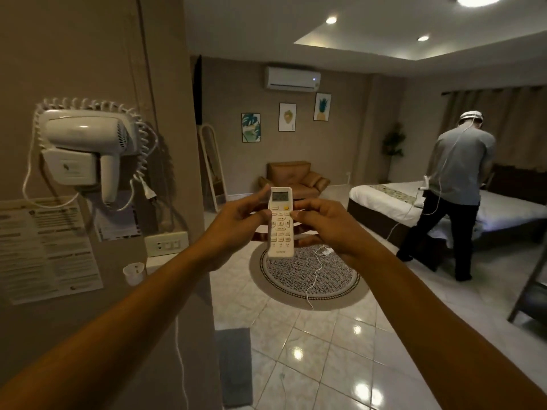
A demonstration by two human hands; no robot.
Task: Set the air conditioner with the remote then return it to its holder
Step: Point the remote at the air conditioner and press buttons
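Dim warm light fills a tiled bedroom, with the air conditioner (292,79) mounted high on the far wall above three framed pictures (286,117) and a brown armchair (293,178). From the head camera we see both arms stretched forward, holding the remote (280,222) upright at the centre of the view, its small screen at the top and its top end aimed roughly at the unit, presumably so the signal reaches it while we read the display. Our left hand (236,223) wraps the remote's left edge in a closed grip, steadying it from the side and behind. Our right hand (321,224) closes on the right edge, its thumb resting at the upper buttons beside the yellow one, which suggests we are in the setting step. We cannot see a holder for the remote with certainty; the wall at left carries a hair dryer (85,143) in its cradle, a socket plate (166,243) and printed notices (47,247). Another person (455,184) stands bent over the bed (390,199) at right, well apart from us.
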